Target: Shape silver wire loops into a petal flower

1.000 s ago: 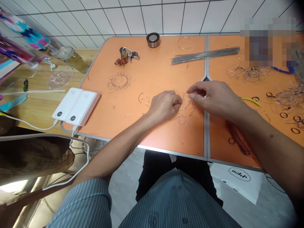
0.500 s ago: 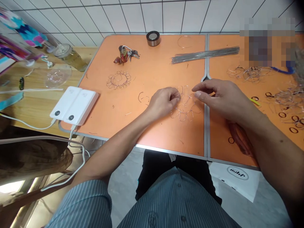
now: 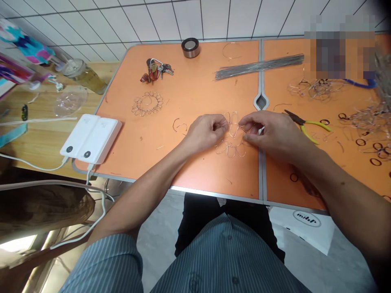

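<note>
A looped wire piece [image 3: 231, 148], shaped like a flower, lies on the orange table [image 3: 195, 171] between my two hands. My left hand [image 3: 209, 129] is closed in a pinch on the left side of its wire. On the other side, my right hand [image 3: 269, 129] has thumb and index finger apart around the loops at the wire's right edge; whether it touches the wire is too fine to tell. A finished-looking ring of wire loops [image 3: 147, 104] rests to the left, with short curved wire bits nearer my left hand.
Straight wires [image 3: 259, 66] lie in a bundle at the back, near a tape roll [image 3: 190, 48] and keys [image 3: 157, 71]. Yellow-handled pliers [image 3: 308, 124] and tangled wires [image 3: 319, 87] are at right. White power banks [image 3: 91, 138] sit at the left edge.
My right hand has moved left and slightly down, closer to my left hand, uncovering the pliers and the hinge gap. My left hand still pinches the wire. The view has shifted slightly.
</note>
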The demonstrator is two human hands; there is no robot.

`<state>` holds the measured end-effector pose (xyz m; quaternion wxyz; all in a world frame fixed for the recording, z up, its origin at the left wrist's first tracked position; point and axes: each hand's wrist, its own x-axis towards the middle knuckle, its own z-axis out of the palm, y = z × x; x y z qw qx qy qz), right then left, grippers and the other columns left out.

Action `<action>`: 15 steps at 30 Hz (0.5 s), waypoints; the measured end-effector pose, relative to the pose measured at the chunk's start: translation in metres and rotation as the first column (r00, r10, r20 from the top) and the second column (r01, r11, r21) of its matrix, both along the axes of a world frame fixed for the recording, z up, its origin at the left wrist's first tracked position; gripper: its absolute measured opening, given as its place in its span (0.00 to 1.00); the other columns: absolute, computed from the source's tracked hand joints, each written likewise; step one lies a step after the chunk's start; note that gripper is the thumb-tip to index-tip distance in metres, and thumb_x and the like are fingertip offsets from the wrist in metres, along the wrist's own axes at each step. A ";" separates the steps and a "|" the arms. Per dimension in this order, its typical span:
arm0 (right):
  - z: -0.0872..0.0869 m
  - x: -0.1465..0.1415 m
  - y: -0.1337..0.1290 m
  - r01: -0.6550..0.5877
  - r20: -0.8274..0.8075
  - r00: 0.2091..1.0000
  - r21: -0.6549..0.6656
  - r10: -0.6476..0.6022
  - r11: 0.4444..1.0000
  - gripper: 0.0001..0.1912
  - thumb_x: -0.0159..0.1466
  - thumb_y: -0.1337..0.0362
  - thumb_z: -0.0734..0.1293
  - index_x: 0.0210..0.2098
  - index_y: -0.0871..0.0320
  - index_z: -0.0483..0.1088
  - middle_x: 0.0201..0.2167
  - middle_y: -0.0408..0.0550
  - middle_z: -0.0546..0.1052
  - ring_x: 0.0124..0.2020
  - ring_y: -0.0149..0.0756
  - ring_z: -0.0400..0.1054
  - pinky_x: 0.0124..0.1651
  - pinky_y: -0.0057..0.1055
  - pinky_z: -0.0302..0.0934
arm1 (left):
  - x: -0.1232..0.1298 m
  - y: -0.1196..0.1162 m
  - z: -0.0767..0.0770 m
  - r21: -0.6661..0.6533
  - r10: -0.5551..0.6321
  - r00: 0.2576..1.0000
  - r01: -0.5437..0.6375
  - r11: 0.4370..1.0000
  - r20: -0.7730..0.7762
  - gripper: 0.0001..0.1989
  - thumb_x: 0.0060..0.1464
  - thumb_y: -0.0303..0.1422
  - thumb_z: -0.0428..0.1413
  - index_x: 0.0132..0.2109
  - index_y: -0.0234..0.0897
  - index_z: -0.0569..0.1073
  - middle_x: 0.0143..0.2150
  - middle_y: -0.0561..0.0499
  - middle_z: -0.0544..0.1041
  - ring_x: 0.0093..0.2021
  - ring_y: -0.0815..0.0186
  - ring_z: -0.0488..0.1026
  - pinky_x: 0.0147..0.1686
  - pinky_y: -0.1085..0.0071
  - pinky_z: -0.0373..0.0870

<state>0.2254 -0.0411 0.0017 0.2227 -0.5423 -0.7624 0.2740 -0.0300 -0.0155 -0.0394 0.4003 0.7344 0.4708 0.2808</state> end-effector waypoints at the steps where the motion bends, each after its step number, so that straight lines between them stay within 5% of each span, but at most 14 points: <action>1: 0.000 -0.001 -0.001 0.001 0.000 1.000 -0.005 -0.001 1.000 0.14 0.64 0.62 0.75 0.48 0.47 0.88 0.43 0.49 0.91 0.44 0.53 0.84 0.55 0.49 0.77 | 0.000 0.000 0.000 -0.008 -0.001 1.000 0.001 1.000 -0.001 0.06 0.57 0.26 0.58 0.37 0.41 0.79 0.34 0.52 0.83 0.33 0.64 0.72 0.37 0.64 0.66; 9: -0.003 0.000 -0.001 -0.024 0.053 0.998 0.001 0.024 1.000 0.11 0.66 0.61 0.74 0.47 0.51 0.86 0.41 0.52 0.89 0.43 0.54 0.84 0.52 0.48 0.73 | 0.002 -0.004 -0.001 -0.029 0.018 0.998 -0.020 0.999 -0.060 0.05 0.55 0.27 0.63 0.36 0.42 0.77 0.32 0.53 0.79 0.31 0.65 0.69 0.32 0.65 0.60; 15: -0.006 -0.002 -0.003 0.011 0.091 0.996 0.021 -0.013 1.000 0.12 0.66 0.60 0.74 0.49 0.50 0.84 0.44 0.52 0.89 0.43 0.54 0.84 0.48 0.47 0.72 | 0.005 -0.005 -0.007 0.195 0.082 0.992 -0.062 0.979 -0.094 0.08 0.59 0.27 0.63 0.33 0.41 0.72 0.33 0.52 0.80 0.34 0.64 0.72 0.36 0.63 0.61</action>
